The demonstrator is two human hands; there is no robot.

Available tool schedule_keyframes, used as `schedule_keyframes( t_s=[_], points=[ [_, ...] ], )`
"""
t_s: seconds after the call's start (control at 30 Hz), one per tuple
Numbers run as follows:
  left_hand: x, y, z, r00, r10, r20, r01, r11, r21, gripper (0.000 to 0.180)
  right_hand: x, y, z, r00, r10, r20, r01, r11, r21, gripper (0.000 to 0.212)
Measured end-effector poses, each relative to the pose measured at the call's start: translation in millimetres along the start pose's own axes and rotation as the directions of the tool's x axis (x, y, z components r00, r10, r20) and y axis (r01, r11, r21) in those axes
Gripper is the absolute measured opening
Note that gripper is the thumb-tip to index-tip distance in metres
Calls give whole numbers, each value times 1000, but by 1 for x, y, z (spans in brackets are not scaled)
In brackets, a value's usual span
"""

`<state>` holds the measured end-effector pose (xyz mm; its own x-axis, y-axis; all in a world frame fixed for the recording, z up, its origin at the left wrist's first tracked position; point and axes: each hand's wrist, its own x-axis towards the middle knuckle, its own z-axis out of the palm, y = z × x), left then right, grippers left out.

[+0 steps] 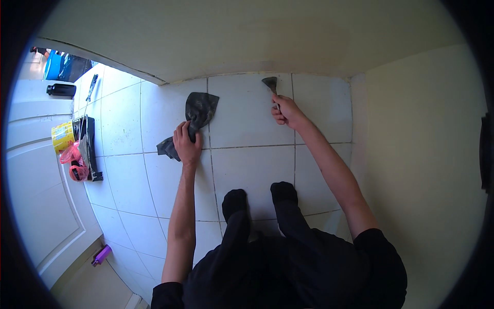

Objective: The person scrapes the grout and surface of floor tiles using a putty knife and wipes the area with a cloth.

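Fingers of the right hand [289,112] closed round the handle of a scraper [270,84], blade toward the foot of the wall [247,44]. From where I stand, cannot tell whether the edge touches the floor [252,170]. Left hand [189,147]: fingers closed over the bunched middle of a dark cloth [201,107], both ends splayed over the tiles.

Judgement: scraper probably works best low, edge level, short strokes, light over the joints lest it catch. Cloth would serve better folded flat, clear of the blade. Feet [235,203] near behind; strokes away from them seem safer.

Further left: yellow pack [63,135] and pink bag [72,153] by the door [33,165]; purple bottle [102,254] well apart.
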<state>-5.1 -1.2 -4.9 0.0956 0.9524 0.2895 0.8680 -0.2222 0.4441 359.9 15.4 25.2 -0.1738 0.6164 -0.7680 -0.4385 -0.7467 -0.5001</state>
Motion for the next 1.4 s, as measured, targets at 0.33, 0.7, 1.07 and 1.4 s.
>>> schedule_keyframes(
  t_s=[0.33,0.7,1.07,1.4],
  points=[
    [5,10,5,1000,17,7,-17,1000,-21,43,-56,92,-77,909,-390,-146,262,807,-529,29],
    [1,3,3,1000,2,-2,-2,1000,1,44,-79,116,10,835,-537,123,76,-110,-991,52],
    [1,3,-3,1000,12,-11,-12,1000,-1,43,-107,56,24,807,-584,90,123,16,-992,23],
    [2,1,-2,1000,-16,8,16,1000,-15,46,-111,37,13,907,-421,20,0,-47,-999,27]
  ],
)
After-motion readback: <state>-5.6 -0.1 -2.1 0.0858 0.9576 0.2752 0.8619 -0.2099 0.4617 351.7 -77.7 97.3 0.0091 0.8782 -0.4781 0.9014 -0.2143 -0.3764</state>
